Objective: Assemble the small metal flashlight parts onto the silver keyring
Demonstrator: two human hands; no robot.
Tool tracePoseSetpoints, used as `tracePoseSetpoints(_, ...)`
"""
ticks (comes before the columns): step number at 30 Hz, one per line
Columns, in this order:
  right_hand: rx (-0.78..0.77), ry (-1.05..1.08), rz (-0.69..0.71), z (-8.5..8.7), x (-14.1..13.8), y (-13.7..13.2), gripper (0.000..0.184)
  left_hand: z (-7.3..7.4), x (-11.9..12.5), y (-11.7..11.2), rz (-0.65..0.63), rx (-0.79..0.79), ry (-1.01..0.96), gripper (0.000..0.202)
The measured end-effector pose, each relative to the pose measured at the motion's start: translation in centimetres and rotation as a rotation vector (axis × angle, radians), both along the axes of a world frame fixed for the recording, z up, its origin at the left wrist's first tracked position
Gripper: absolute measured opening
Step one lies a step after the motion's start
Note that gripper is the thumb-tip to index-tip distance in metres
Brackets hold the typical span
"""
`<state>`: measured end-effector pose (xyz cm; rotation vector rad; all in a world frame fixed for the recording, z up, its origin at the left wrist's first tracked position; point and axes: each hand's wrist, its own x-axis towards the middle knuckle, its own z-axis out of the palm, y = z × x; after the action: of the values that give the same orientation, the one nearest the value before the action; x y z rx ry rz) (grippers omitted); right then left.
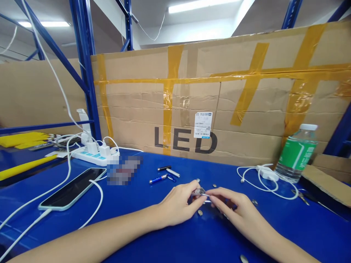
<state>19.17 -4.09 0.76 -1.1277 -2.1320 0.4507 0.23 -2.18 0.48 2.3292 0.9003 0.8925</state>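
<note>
My left hand is closed round a small silver cylinder, partly hidden by the fingers. Close against it, my right hand pinches a thin metal piece between thumb and fingertips; its exact kind is too small to make out. Small round button cells lie on the blue tabletop around the hands. Beyond my left hand are a blue penlight-like tube, a black one and a silver one.
At left, a phone lies beside white cables and a power strip. A water bottle, a coiled white cable and scissors are at right. A large cardboard sheet stands behind the table.
</note>
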Motion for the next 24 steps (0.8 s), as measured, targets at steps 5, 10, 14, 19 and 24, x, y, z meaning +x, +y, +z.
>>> tracePoseSetpoints(5,0.072,-0.062,0.048,-0.5,0.3,0.2,0.026,-0.2,-0.2,0.3,-0.049,0.043,0.006,0.011)
tracePoseSetpoints(10,0.296,-0.158,0.115,-0.4,0.7,-0.2,0.025,-0.3,-0.3,0.1,-0.063,0.159,0.074,0.012)
tracePoseSetpoints(14,0.528,-0.301,0.133,0.2,0.3,-0.7,0.023,-0.4,-0.4,-0.3,-0.142,0.33,0.18,0.011)
tracePoseSetpoints(19,0.819,-0.482,0.09,0.2,-0.1,-0.6,0.034,-0.5,-0.4,-0.5,-0.165,0.354,0.211,0.01)
tracePoseSetpoints(24,0.953,-0.549,0.042,-0.2,-0.4,-0.5,0.033,-0.5,-0.2,-0.4,-0.18,0.344,0.169,0.012)
